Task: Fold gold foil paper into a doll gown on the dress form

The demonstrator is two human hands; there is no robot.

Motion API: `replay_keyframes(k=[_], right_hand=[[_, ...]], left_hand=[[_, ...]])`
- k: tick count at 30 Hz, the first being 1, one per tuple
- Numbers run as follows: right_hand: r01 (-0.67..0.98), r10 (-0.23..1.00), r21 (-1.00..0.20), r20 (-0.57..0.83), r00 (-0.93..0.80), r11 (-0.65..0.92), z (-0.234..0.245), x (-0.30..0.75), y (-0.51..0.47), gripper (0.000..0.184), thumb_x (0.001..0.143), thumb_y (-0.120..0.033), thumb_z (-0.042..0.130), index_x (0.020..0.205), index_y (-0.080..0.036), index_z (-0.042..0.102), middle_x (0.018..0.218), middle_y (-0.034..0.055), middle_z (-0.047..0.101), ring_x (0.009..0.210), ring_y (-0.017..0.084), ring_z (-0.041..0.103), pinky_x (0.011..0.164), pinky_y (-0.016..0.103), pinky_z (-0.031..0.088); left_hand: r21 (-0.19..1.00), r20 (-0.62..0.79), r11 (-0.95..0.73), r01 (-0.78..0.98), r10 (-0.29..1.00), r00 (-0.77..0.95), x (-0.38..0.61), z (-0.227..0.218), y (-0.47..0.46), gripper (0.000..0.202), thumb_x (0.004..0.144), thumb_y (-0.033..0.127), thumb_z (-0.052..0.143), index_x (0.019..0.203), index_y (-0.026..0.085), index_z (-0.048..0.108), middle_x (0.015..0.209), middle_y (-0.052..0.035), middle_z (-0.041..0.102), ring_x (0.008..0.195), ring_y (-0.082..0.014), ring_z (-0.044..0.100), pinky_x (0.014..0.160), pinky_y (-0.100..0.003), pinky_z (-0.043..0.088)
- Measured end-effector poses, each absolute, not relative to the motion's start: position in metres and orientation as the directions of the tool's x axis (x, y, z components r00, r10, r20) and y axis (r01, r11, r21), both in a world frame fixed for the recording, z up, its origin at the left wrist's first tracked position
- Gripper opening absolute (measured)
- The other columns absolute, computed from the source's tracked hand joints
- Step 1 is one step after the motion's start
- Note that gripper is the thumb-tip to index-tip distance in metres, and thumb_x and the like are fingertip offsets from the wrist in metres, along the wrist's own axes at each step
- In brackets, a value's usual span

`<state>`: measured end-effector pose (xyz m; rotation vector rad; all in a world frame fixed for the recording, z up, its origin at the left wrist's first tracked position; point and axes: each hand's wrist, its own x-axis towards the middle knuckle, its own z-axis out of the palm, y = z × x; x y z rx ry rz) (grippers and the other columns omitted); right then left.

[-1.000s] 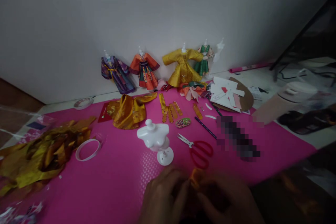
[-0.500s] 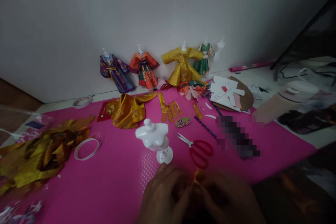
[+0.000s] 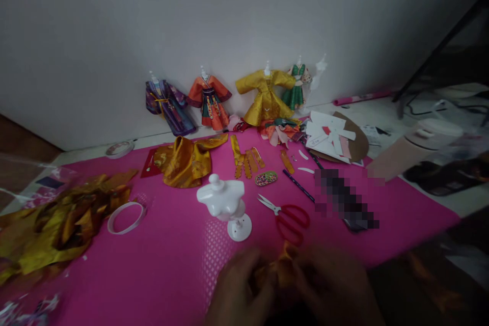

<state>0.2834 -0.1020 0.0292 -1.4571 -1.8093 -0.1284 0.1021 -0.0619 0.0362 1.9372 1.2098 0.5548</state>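
Note:
At the bottom of the head view, my left hand (image 3: 242,285) and my right hand (image 3: 330,285) pinch a small piece of golden fabric (image 3: 284,267) between them. Both hands are closed, and their fingers partly hide the cloth. Just beyond them stands a white mannequin bust (image 3: 223,198) on a round base. Scissors with red handles (image 3: 292,221) lie open-bladed past my fingers, close to the cloth. A golden doll garment (image 3: 187,160) is spread farther back, beside several small cut golden strips (image 3: 244,155).
Crumpled golden fabric (image 3: 64,224) and a white tape roll (image 3: 126,217) lie left on the pink mat (image 3: 133,275). Dressed doll forms, such as one in yellow (image 3: 267,91), line the wall. A dark pen (image 3: 298,186), paper pieces (image 3: 328,132) and a pale bottle (image 3: 416,145) are right.
My hands have shifted slightly, and more of the golden fabric shows between my fingers. The things on the mat stay where they were.

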Motion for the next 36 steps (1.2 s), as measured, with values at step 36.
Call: replay_keyframes(k=[36], right_hand=[[0.813,0.848,-0.484,0.53,-0.023,0.324,0.017,0.273,-0.098,0.019,0.09,-0.02,0.056,0.073,-0.022,0.064,0.063,-0.0003,0.065,0.056,0.018,0.063,0.054,0.028,0.045]], left_hand=[[0.75,-0.171,-0.18,0.636,0.877,0.449,0.103,0.043,-0.058,0.025,0.091,0.035,0.048,0.079,0.022,0.064,0.062,-0.0019,0.068,0.053,-0.0164,0.06,0.048,-0.025,0.042]])
